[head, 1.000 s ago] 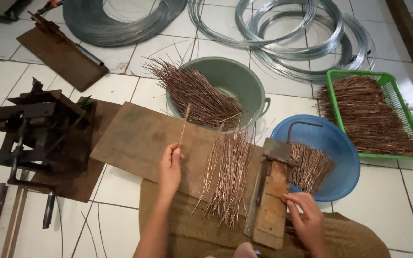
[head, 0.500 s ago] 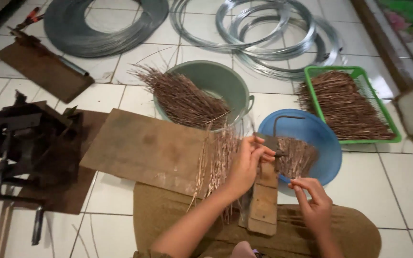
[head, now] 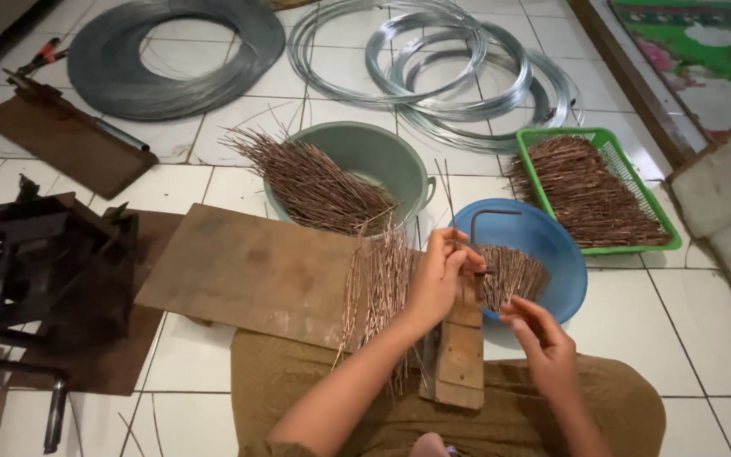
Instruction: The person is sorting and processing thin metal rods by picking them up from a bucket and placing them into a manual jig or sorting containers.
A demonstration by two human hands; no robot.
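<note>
The left hand [head: 440, 275] is pinched around a thin wire [head: 444, 188] standing upright above the wooden block [head: 460, 355]; loose wires [head: 376, 292] lie just left. The right hand [head: 540, 338], fingers apart, hovers beside the blue bowl [head: 564, 254].

White tiled floor [head: 704, 338] is carrying it all: a dark wire coil [head: 175, 59] and shiny wire coils [head: 433, 68] are lying at the far side. A grey-green tub [head: 382, 156], blue basin [head: 552, 245] and green basket [head: 628, 182] are sitting mid-floor, a wooden board [head: 255, 271] is lying beside them, and a dark metal jig [head: 35, 262] is standing at the left.
</note>
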